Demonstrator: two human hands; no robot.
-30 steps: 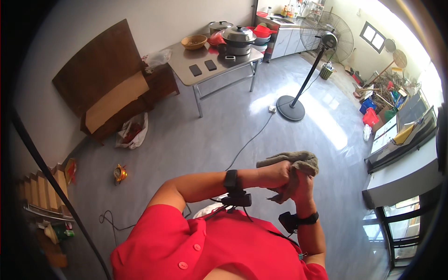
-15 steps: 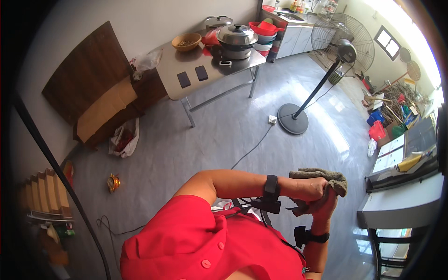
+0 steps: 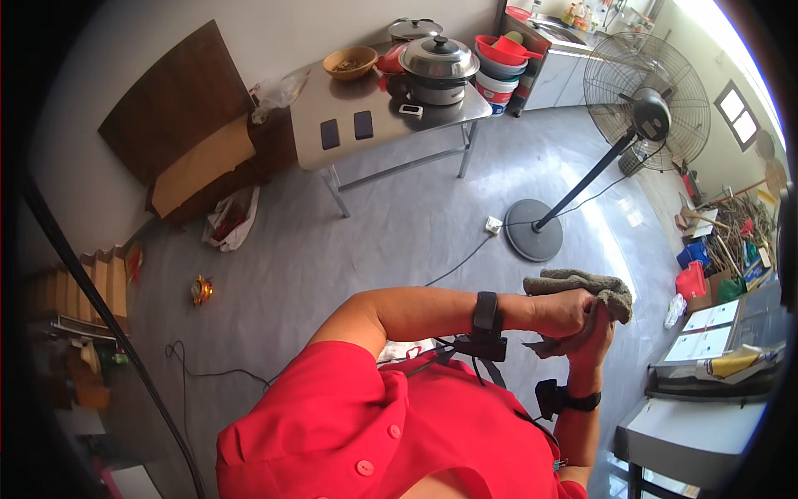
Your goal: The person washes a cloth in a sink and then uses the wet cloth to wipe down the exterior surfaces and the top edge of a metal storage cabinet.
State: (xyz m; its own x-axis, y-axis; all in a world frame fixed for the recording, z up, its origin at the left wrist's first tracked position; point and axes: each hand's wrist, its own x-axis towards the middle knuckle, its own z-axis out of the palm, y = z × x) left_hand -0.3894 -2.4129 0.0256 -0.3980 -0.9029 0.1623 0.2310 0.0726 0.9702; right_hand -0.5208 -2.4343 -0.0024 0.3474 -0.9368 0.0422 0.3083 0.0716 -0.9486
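A crumpled grey-brown cloth is bunched between both my hands, in front of my chest and over the grey floor. My left hand reaches across from the left and closes on the cloth from the near side; a black band with a small device sits on that wrist. My right hand comes up from below and grips the cloth's lower part, also with a black wrist strap. Part of the cloth is hidden inside the fingers.
A standing fan on a round base stands ahead, its cable running to a floor socket. A metal table with pots and bowls is at the back. A grey cabinet with papers is at my right.
Both hands, still holding the cloth, have shifted rightward in the view, with the left forearm now lying more level. The room has slid left and down in the picture.
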